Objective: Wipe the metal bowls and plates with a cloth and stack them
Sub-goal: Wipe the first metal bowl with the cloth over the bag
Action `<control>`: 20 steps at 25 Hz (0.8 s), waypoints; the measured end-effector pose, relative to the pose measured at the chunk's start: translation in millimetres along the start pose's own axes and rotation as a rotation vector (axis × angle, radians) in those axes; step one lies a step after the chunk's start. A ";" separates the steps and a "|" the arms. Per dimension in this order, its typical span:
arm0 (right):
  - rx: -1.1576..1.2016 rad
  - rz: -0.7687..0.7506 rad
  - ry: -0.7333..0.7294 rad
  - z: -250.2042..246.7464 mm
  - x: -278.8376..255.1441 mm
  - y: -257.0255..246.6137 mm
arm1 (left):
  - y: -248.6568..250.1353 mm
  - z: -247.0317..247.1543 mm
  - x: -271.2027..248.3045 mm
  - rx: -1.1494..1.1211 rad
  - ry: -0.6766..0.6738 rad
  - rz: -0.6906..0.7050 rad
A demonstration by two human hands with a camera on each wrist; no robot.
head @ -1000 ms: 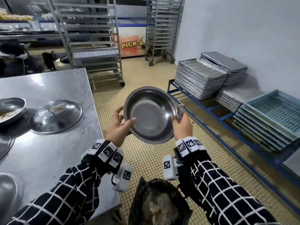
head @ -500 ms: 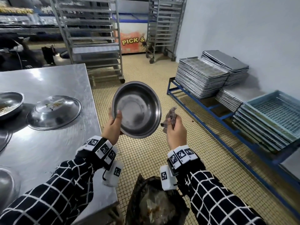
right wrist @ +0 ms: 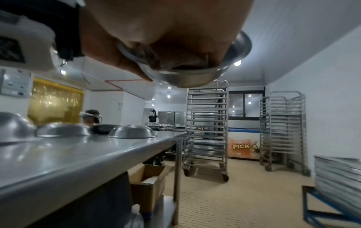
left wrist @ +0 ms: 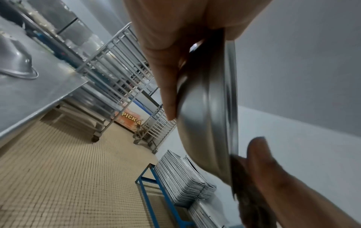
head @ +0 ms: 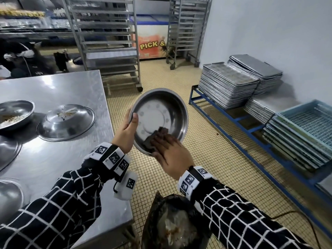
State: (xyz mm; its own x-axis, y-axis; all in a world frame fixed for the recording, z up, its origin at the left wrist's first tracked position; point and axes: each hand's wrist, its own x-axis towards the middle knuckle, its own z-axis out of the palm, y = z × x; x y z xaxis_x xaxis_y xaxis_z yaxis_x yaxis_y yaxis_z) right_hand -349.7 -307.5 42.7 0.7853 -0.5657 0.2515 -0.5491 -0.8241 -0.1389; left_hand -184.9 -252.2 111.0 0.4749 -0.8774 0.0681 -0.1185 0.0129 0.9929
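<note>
My left hand (head: 125,130) holds a round metal bowl (head: 161,112) over the tiled floor, right of the table. It grips the left rim, thumb inside and fingers behind. The bowl is tilted with its inside towards me. My right hand (head: 170,153) presses a dark cloth (head: 152,139) flat against the lower inside of the bowl, fingers straight and thumb outside the rim. In the left wrist view my left fingers (left wrist: 166,77) lie on the back of the bowl (left wrist: 205,123). In the right wrist view my palm hides most of the cloth (right wrist: 152,58) inside the bowl (right wrist: 185,77).
The steel table (head: 53,159) on my left carries an upside-down bowl (head: 65,122), a bowl with food scraps (head: 14,114) and more bowls at its left edge. A dark waste bag (head: 170,227) is below my hands. Stacked baking trays (head: 230,83) and blue crates (head: 305,126) line the right wall.
My right hand let go of the bowl's right rim, drew back holding the cloth, and now presses it inside the bowl. My left hand alone holds the bowl.
</note>
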 end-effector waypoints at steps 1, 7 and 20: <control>-0.058 0.055 0.006 -1.8 0.7 5.3 | -3.1 -2.0 1.4 0.022 -0.001 0.010; 0.569 0.146 0.097 -12.8 6.9 -45.3 | 1.0 12.4 -9.3 0.025 0.048 0.093; 0.130 0.385 0.298 -16.8 8.0 39.1 | 1.7 12.3 -12.2 0.050 -0.083 -0.037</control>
State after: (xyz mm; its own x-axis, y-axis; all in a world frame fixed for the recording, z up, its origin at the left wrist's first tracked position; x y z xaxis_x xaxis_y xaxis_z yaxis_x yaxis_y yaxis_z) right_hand -369.7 -343.7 55.4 0.4065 -0.8124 0.4180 -0.7281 -0.5644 -0.3889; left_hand -201.7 -247.4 110.7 0.4065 -0.9134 0.0206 -0.1465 -0.0429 0.9883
